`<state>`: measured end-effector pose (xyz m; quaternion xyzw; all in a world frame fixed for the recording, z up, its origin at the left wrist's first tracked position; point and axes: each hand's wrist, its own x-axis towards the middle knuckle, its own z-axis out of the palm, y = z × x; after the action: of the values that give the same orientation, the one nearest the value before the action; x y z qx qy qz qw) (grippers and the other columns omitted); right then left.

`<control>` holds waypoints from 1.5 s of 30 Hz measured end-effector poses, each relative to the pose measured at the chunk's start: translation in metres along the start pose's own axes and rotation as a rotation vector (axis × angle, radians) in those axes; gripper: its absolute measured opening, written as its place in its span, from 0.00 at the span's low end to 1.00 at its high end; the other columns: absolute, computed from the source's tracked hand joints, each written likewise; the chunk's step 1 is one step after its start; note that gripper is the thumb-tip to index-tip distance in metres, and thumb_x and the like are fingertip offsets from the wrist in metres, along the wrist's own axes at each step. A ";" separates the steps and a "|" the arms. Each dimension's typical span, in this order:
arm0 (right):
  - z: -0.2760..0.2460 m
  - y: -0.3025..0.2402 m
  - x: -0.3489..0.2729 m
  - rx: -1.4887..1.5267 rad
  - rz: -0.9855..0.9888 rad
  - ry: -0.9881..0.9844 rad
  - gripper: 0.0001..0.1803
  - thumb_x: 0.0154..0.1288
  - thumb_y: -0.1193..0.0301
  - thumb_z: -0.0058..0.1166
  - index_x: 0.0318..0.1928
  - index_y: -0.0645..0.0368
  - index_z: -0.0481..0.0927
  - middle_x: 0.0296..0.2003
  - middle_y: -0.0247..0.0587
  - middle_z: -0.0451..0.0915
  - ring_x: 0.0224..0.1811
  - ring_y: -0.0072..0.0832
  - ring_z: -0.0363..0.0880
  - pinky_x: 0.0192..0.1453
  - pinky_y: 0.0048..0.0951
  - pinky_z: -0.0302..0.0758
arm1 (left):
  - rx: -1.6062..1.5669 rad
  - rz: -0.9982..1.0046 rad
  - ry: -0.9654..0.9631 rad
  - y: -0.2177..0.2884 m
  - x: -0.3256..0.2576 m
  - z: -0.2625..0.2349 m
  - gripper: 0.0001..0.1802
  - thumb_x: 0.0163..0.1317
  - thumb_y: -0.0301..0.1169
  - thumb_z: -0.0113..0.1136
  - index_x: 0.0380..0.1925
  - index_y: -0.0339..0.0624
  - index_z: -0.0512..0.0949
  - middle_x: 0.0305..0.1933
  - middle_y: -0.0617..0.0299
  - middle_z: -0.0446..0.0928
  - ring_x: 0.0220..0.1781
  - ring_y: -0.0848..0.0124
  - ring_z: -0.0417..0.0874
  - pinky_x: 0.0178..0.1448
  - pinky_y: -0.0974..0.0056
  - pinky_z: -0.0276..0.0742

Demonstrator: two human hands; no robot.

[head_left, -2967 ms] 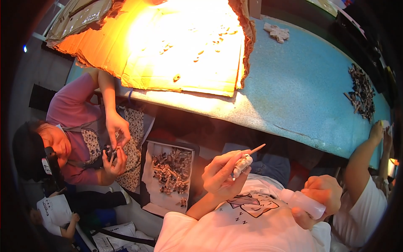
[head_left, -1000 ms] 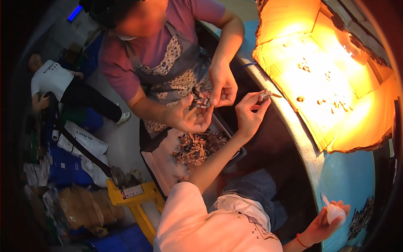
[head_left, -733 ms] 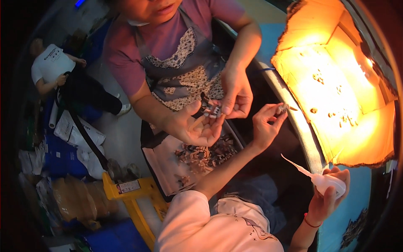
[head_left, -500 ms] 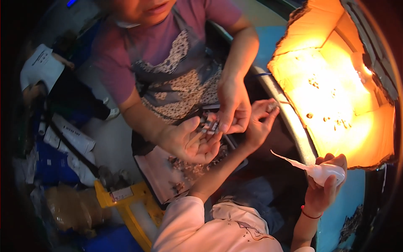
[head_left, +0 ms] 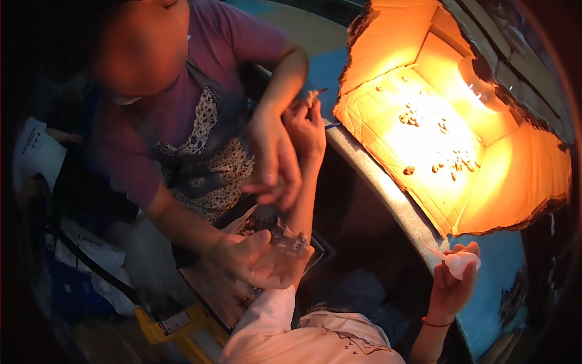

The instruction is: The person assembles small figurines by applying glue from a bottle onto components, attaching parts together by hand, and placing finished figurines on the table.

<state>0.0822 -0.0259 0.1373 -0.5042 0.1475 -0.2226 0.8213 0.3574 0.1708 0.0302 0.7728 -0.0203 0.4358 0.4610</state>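
My left hand (head_left: pixel 308 132) is stretched far forward, closed on a small pale, knobbly piece (head_left: pixel 312 98) with a thin dark tip; its exact kind cannot be told. At the right, my right hand (head_left: pixel 450 290) grips a white squeeze bottle (head_left: pixel 464 264) with a long thin nozzle pointing up and left. Across my left forearm, a co-worker holds out an upturned palm (head_left: pixel 267 262) with small pieces (head_left: pixel 297 241) by its fingers. The co-worker's other hand (head_left: pixel 276 173) hangs blurred over my forearm, fingers loosely spread.
A brightly lit open cardboard box (head_left: pixel 391 142), with a glowing lamp (head_left: pixel 479 91) inside, holds several small dark pieces. It stands on a blue table (head_left: pixel 494 285) with a pale edge. A tray (head_left: pixel 209 291) of scraps lies beneath the co-worker's palm, near a yellow frame (head_left: pixel 182 333).
My left hand has reached farther away and left, still holding the small piece. The co-worker's hands have separated, the palm coming nearer me. The whole view has shifted.
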 end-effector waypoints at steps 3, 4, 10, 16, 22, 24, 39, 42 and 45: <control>-0.008 0.002 0.001 0.017 0.025 0.063 0.23 0.49 0.57 0.60 0.38 0.56 0.64 0.32 0.35 0.71 0.25 0.17 0.72 0.14 0.12 0.57 | 0.118 0.567 0.039 0.026 0.013 -0.002 0.10 0.54 0.25 0.54 0.37 0.37 0.75 0.42 0.57 0.71 0.44 0.69 0.72 0.37 0.67 0.81; -0.013 0.002 0.002 0.027 0.039 0.037 0.24 0.50 0.58 0.60 0.41 0.56 0.64 0.33 0.35 0.71 0.28 0.19 0.74 0.15 0.12 0.58 | 0.162 0.758 0.057 0.035 0.018 -0.007 0.10 0.55 0.25 0.54 0.38 0.37 0.75 0.43 0.57 0.70 0.45 0.69 0.72 0.38 0.67 0.80; -0.026 0.002 0.005 0.044 0.045 0.174 0.26 0.51 0.58 0.59 0.45 0.56 0.64 0.36 0.36 0.71 0.32 0.22 0.76 0.18 0.12 0.65 | 0.342 1.896 0.132 0.080 -0.050 -0.148 0.11 0.58 0.28 0.51 0.40 0.37 0.73 0.48 0.57 0.67 0.50 0.68 0.70 0.44 0.67 0.79; -0.026 0.001 0.004 0.118 0.093 0.177 0.24 0.53 0.58 0.56 0.45 0.56 0.64 0.36 0.36 0.70 0.33 0.23 0.76 0.22 0.13 0.74 | 0.703 2.139 0.356 0.103 -0.051 -0.145 0.28 0.46 0.24 0.63 0.48 0.37 0.65 0.52 0.57 0.62 0.55 0.72 0.65 0.52 0.71 0.73; -0.044 -0.004 0.000 0.286 0.155 0.079 0.19 0.57 0.59 0.52 0.42 0.57 0.63 0.33 0.37 0.69 0.27 0.19 0.74 0.20 0.11 0.71 | 0.661 2.260 0.389 0.118 -0.047 -0.134 0.26 0.47 0.29 0.64 0.46 0.40 0.65 0.52 0.58 0.64 0.56 0.69 0.65 0.56 0.69 0.69; -0.048 -0.005 -0.003 0.326 0.184 0.051 0.19 0.58 0.58 0.51 0.40 0.57 0.63 0.31 0.37 0.68 0.24 0.18 0.72 0.18 0.09 0.68 | 0.621 2.250 0.354 0.125 -0.052 -0.132 0.25 0.47 0.30 0.63 0.45 0.42 0.65 0.53 0.57 0.65 0.56 0.67 0.66 0.56 0.66 0.70; -0.115 -0.004 -0.018 0.688 0.258 -0.136 0.13 0.63 0.61 0.44 0.43 0.55 0.64 0.29 0.33 0.67 0.16 0.14 0.54 0.15 0.14 0.51 | -0.064 0.640 -1.094 0.236 -0.043 -0.178 0.20 0.44 0.34 0.63 0.38 0.37 0.76 0.44 0.54 0.71 0.45 0.56 0.72 0.47 0.61 0.69; -0.134 -0.006 -0.028 0.829 0.259 -0.042 0.15 0.64 0.62 0.43 0.48 0.55 0.62 0.34 0.37 0.68 0.16 0.17 0.54 0.15 0.16 0.50 | 0.029 0.565 -1.463 0.204 -0.031 -0.154 0.25 0.43 0.37 0.62 0.42 0.35 0.73 0.49 0.51 0.69 0.50 0.53 0.69 0.48 0.59 0.68; -0.184 0.021 -0.008 0.775 0.149 -0.400 0.19 0.66 0.61 0.39 0.51 0.59 0.63 0.32 0.45 0.75 0.19 0.18 0.67 0.12 0.17 0.55 | 0.173 0.413 -1.676 0.217 -0.028 -0.153 0.17 0.46 0.36 0.58 0.32 0.34 0.76 0.30 0.54 0.77 0.35 0.59 0.78 0.39 0.60 0.72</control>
<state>-0.0066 -0.1540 0.0360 -0.1803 -0.0727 -0.0997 0.9758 0.1455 0.1472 0.1912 0.8523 -0.4599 -0.2023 0.1456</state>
